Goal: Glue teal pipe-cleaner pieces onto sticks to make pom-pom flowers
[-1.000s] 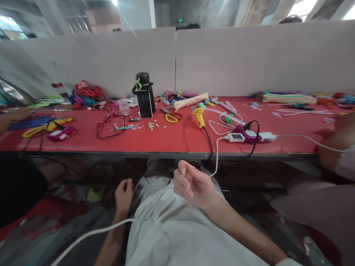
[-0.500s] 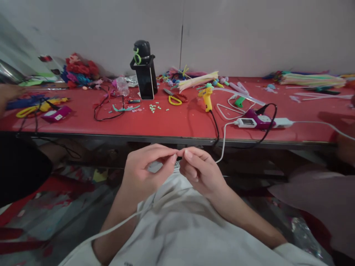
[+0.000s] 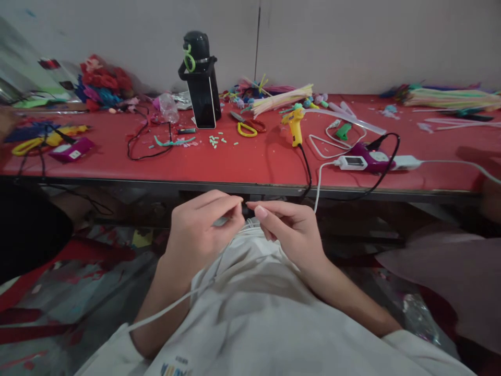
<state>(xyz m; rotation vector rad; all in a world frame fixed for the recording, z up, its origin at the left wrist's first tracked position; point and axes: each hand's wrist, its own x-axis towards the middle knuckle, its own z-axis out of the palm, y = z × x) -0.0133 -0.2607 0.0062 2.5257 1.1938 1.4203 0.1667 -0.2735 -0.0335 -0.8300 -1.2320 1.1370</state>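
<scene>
My left hand (image 3: 205, 222) and my right hand (image 3: 291, 227) are raised over my lap, just in front of the table edge. Thumb and forefinger of each are pinched together, the tips facing each other with a narrow gap between. Whatever the fingertips may hold is too small to make out. Beyond them on the red table (image 3: 172, 169) lie small pale green pieces (image 3: 214, 141) and scissors (image 3: 247, 129) with a yellow and a red handle. A yellow glue gun (image 3: 294, 127) rests to the right of the scissors.
A black bottle (image 3: 197, 46) stands behind a phone (image 3: 202, 102) propped upright. Bundled pipe cleaners (image 3: 282, 99) lie at the back. A purple power socket (image 3: 373, 158) with white plugs and cables sits at right, another purple socket (image 3: 71, 150) at left. People sit on both sides.
My fingertips, which were touching, have come slightly apart. The left thumb and forefinger have closed together. The table appears a little higher in the view.
</scene>
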